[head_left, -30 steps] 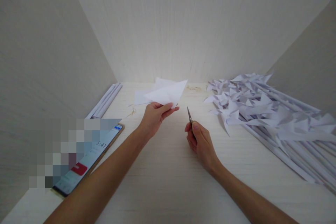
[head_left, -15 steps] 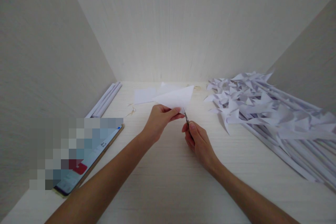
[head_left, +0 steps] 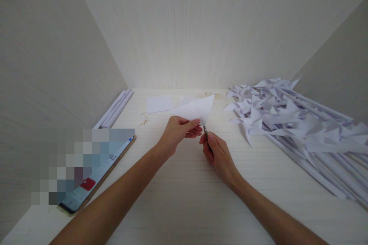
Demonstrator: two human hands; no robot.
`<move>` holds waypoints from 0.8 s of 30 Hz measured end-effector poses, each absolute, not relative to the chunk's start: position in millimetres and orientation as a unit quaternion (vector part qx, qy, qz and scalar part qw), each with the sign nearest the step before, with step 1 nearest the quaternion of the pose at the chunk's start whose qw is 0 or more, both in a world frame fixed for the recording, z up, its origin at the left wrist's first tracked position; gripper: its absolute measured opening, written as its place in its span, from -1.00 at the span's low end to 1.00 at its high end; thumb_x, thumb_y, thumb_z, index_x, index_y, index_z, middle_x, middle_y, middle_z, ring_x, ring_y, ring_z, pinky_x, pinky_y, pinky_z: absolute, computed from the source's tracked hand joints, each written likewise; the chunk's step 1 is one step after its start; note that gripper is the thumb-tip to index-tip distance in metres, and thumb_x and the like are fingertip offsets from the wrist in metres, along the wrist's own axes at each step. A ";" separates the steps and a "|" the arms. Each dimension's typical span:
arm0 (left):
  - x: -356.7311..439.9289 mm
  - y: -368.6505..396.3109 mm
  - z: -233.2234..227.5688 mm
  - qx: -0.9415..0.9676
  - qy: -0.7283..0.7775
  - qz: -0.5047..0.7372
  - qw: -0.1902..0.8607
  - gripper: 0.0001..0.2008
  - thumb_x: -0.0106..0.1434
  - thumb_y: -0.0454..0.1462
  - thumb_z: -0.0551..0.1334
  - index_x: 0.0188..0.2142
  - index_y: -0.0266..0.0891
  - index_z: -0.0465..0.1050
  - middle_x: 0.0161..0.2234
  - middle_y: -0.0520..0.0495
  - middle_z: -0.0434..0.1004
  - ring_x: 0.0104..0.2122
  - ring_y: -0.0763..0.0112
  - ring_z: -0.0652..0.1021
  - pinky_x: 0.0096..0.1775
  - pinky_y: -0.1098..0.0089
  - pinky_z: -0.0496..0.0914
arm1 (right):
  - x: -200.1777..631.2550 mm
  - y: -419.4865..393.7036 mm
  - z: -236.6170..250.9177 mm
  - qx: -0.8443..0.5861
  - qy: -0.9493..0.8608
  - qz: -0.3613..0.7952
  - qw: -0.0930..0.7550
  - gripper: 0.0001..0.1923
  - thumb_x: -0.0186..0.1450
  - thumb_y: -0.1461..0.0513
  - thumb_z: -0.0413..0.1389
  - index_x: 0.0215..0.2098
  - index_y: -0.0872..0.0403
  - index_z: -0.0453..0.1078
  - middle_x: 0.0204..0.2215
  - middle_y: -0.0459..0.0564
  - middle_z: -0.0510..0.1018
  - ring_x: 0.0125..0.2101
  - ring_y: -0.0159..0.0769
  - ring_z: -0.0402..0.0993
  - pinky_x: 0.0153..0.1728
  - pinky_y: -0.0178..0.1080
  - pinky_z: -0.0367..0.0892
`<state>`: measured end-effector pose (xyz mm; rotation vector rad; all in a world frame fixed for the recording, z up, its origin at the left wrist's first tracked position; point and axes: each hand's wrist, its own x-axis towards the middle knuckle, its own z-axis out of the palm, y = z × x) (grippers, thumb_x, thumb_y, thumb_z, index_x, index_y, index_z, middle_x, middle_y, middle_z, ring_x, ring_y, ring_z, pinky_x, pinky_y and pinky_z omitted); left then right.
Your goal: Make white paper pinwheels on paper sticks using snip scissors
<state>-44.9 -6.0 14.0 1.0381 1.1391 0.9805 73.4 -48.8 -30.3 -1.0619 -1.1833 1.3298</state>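
My left hand (head_left: 182,132) pinches the near edge of a white sheet of paper (head_left: 198,108) between thumb and fingers. The sheet is tilted, with one pointed corner up at the right. Closed around a small pair of scissors (head_left: 205,130) is my right hand (head_left: 215,151); only part of the handles shows. The thin blades reach up against the paper just right of my left fingertips. Whether the blades are apart or together is hard to make out. Behind the sheet, a flat white paper piece (head_left: 158,104) lies on the table.
Paper pinwheels (head_left: 255,111) on rolled paper sticks (head_left: 316,168) are heaped at the right. More paper rolls (head_left: 116,109) lie at the left wall, near a phone (head_left: 100,176). Thin string bits (head_left: 143,120) lie beyond my left hand. Walls enclose the table on three sides.
The held sheet has turned and tilted a little, its pointed corner now slightly farther right. My left fingers have shifted slightly lower. The scissors stay at the paper's edge.
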 end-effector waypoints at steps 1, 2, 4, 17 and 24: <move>-44.8 -6.0 13.7 0.450 0.494 0.424 0.611 -0.78 -0.08 -0.20 0.27 -0.65 -0.36 0.45 -0.61 -0.10 0.49 -0.61 0.53 0.45 -0.46 0.47 0.33 | 73.5 -48.7 -30.3 -0.440 -0.493 0.551 0.510 -0.65 0.22 0.00 -0.15 -0.51 0.10 0.18 -0.79 -0.29 -0.01 -0.78 -0.57 -0.15 -0.79 -0.44 -0.20; -44.8 -5.9 13.6 0.450 0.495 0.424 0.611 -0.78 -0.07 -0.20 0.27 -0.65 -0.36 0.45 -0.62 -0.09 0.49 -0.61 0.53 0.44 -0.46 0.47 0.33 | 73.6 -48.7 -30.4 -0.440 -0.495 0.550 0.509 -0.64 0.22 0.00 -0.15 -0.51 0.10 0.18 -0.79 -0.29 0.00 -0.78 -0.57 -0.15 -0.79 -0.44 -0.19; -44.9 -5.7 13.4 0.452 0.494 0.424 0.610 -0.79 -0.07 -0.21 0.27 -0.65 -0.36 0.45 -0.62 -0.08 0.49 -0.61 0.54 0.44 -0.47 0.48 0.33 | 73.9 -48.4 -30.8 -0.438 -0.498 0.550 0.507 -0.64 0.22 0.00 -0.15 -0.50 0.10 0.19 -0.79 -0.30 0.00 -0.79 -0.57 -0.15 -0.79 -0.44 -0.18; -45.1 -5.3 13.6 0.449 0.496 0.428 0.608 -0.78 -0.07 -0.21 0.27 -0.66 -0.36 0.45 -0.63 -0.09 0.48 -0.62 0.54 0.44 -0.48 0.49 0.33 | 74.5 -48.8 -29.4 -0.439 -0.498 0.552 0.504 -0.64 0.21 -0.01 -0.14 -0.52 0.09 0.17 -0.79 -0.29 0.00 -0.79 -0.57 -0.14 -0.79 -0.44 -0.19; -44.9 -4.8 11.7 0.450 0.494 0.428 0.608 -0.77 -0.08 -0.18 0.28 -0.65 -0.36 0.45 -0.61 -0.11 0.50 -0.61 0.53 0.44 -0.47 0.48 0.34 | 74.3 -48.5 -30.1 -0.443 -0.498 0.551 0.503 -0.63 0.21 -0.01 -0.14 -0.51 0.10 0.19 -0.79 -0.29 0.00 -0.78 -0.57 -0.14 -0.79 -0.43 -0.19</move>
